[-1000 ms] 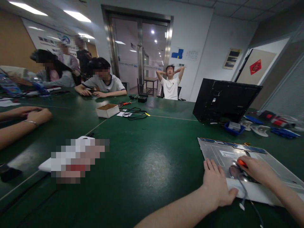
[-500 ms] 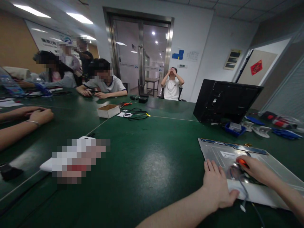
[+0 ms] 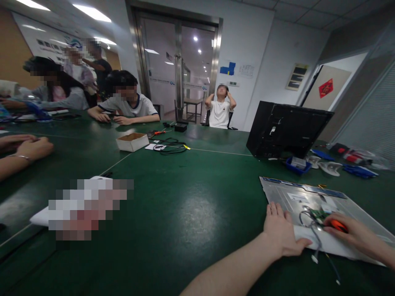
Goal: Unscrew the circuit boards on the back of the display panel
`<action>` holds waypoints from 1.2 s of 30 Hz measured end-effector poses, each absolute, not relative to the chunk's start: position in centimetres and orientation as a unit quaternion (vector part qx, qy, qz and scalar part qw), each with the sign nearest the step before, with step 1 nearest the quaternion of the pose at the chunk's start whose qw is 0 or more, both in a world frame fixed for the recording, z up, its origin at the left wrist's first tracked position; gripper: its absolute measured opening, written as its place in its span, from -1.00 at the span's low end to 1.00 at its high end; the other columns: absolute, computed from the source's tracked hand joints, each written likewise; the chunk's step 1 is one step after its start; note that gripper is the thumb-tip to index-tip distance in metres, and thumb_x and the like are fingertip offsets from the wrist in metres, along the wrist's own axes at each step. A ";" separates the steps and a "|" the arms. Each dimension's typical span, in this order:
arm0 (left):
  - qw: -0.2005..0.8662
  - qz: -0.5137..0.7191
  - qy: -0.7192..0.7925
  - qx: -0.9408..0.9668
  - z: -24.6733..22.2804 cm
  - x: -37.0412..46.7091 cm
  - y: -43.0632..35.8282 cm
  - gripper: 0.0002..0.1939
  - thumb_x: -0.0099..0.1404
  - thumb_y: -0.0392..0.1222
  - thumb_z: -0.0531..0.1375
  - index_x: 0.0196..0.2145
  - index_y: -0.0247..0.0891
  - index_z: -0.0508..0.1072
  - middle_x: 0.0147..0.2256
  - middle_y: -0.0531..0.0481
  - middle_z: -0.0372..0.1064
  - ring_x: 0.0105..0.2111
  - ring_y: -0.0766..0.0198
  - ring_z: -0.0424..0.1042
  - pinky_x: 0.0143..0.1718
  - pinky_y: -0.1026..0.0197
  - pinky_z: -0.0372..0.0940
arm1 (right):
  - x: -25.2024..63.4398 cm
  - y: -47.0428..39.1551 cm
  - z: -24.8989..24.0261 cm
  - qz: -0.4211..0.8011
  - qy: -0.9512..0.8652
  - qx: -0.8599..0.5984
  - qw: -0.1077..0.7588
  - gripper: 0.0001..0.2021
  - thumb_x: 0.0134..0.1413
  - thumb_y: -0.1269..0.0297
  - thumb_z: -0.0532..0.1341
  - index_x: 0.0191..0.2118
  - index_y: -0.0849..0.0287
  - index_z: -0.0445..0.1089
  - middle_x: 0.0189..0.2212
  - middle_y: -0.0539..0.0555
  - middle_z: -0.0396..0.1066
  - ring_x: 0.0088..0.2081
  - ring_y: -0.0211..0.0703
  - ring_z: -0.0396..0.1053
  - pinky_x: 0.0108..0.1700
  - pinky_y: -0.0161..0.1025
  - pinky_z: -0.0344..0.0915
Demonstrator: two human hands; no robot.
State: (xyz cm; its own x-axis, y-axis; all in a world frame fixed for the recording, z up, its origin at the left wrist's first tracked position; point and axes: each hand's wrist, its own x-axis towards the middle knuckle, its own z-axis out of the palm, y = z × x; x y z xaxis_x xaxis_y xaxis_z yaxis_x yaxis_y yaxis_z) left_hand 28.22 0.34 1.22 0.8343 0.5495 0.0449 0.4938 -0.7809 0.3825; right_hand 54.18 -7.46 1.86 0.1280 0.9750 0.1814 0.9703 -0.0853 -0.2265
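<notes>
Head view: left hand (image 3: 282, 232) fingers spread on panel (image 3: 352, 205); right hand (image 3: 354, 236) pinches orange tool (image 3: 338, 225); monitor (image 3: 286, 129) behind.

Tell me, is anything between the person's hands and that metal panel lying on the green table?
Nothing visible. The left hand lies flat on the metal panel at its near left corner, and the right hand, holding an orange-handled tool, rests over the small circuit board.

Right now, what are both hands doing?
Left hand: open, flat on the metal panel.
Right hand: closed on an orange-handled tool.
</notes>
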 end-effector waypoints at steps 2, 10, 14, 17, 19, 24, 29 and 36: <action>0.182 0.079 0.272 0.941 1.1 28.1 0.5 -0.03 0.38 0.34 0.02 0.36 -0.64 0.08 0.38 -0.57 -0.18 0.40 -0.34 -0.20 0.37 -0.16 -0.18 | 54.4 -7.7 2.2 0.057 -0.669 -0.721 0.172 -0.43 0.09 -0.31 0.06 -0.37 0.10 0.56 -0.34 0.20 0.58 -0.29 0.11 0.52 -0.19 -0.05 0.43; 0.227 0.123 0.229 0.939 1.0 27.7 1.4 -0.26 0.39 0.23 0.09 0.20 -0.54 0.34 0.24 -0.50 0.18 0.32 -0.23 0.10 0.34 -0.18 -0.04 | 53.9 -6.3 2.4 0.068 -0.675 -0.711 0.183 -0.50 0.10 -0.22 0.10 -0.39 0.12 0.54 -0.35 0.23 0.56 -0.30 0.11 0.52 -0.20 -0.06 0.43; 0.312 0.152 0.176 0.921 0.9 27.7 2.2 -0.51 0.41 0.09 0.14 0.04 -0.39 0.49 0.14 -0.35 0.26 0.22 -0.16 0.23 0.31 -0.24 -0.01 | 53.0 -5.4 2.2 0.014 -0.649 -0.746 0.147 -0.47 0.07 -0.21 0.10 -0.28 0.17 0.57 -0.21 0.32 0.59 -0.23 0.19 0.56 -0.18 -0.01 0.46; 0.405 0.189 0.172 0.878 0.6 27.8 2.8 -0.67 0.41 -0.01 0.17 -0.06 -0.30 0.54 0.13 -0.23 0.22 0.18 -0.02 0.27 0.26 -0.05 0.15 | 50.4 -4.7 2.1 -0.021 -0.629 -0.767 0.121 -0.55 0.14 -0.07 0.10 -0.20 0.17 0.57 -0.15 0.30 0.60 -0.18 0.17 0.56 -0.13 -0.05 0.43; 0.430 0.203 0.177 0.862 0.4 28.0 3.1 -0.74 0.41 -0.07 0.18 -0.08 -0.28 0.53 0.13 -0.18 0.20 0.20 0.05 0.24 0.25 0.04 0.18 | 47.7 -4.3 2.2 -0.010 -0.627 -0.774 0.083 -0.59 0.20 0.01 0.06 -0.22 0.15 0.56 -0.13 0.27 0.60 -0.13 0.15 0.55 -0.08 -0.07 0.41; 0.457 0.217 0.207 0.838 0.5 28.4 3.5 -0.80 0.43 -0.19 0.15 -0.06 -0.30 0.47 0.15 -0.22 0.19 0.33 0.05 0.03 0.23 0.03 0.22 | 41.5 -3.3 3.2 0.024 -0.562 -0.824 -0.062 -0.59 0.25 0.13 -0.01 -0.26 0.26 0.53 -0.24 0.36 0.59 -0.18 0.26 0.57 -0.24 -0.06 0.37; 0.459 0.207 0.196 0.841 0.4 26.1 3.0 -0.76 0.36 -0.16 0.23 -0.05 -0.30 0.46 0.19 -0.26 0.15 0.34 -0.01 0.04 0.26 0.00 0.19 | 40.3 -3.5 3.8 0.023 -0.539 -0.839 -0.076 -0.55 0.26 0.11 -0.01 -0.25 0.31 0.54 -0.23 0.42 0.58 -0.19 0.26 0.57 -0.24 -0.04 0.37; 0.293 0.110 0.129 0.941 1.4 17.8 1.5 -0.73 0.41 -0.11 0.17 -0.03 -0.33 0.44 0.27 -0.37 0.07 0.24 -0.16 0.23 0.08 -0.07 0.35 | 50.5 -4.3 2.4 0.085 -0.433 -0.897 -0.010 -0.59 0.22 0.06 0.08 -0.53 0.13 0.48 -0.34 0.36 0.59 -0.27 0.16 0.58 -0.22 -0.04 0.39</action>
